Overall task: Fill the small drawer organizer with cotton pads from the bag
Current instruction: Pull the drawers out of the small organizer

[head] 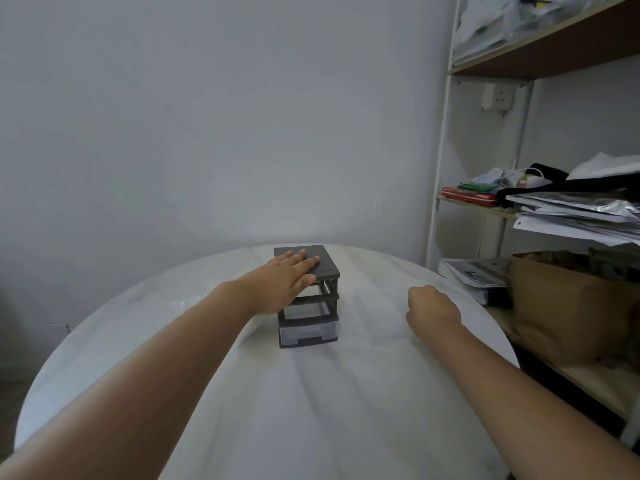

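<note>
A small grey drawer organizer [308,317] stands near the middle of the round white-covered table [311,410]. Its bottom clear drawer is pushed in; the two slots above look open. My left hand [284,282] lies flat on the organizer's top, fingers straight, thumb hanging over the front edge. My right hand [431,311] rests on the table to the organizer's right, fingers curled into a fist with nothing visible in it. A crinkled clear plastic bag [178,303] lies left of my left forearm, partly hidden. No cotton pads show.
A shelf unit [446,168] stands at the right, loaded with papers, a brown paper bag [561,306] and stacked magazines [474,275]. A plain wall rises behind the table. The table edge curves close to the shelf.
</note>
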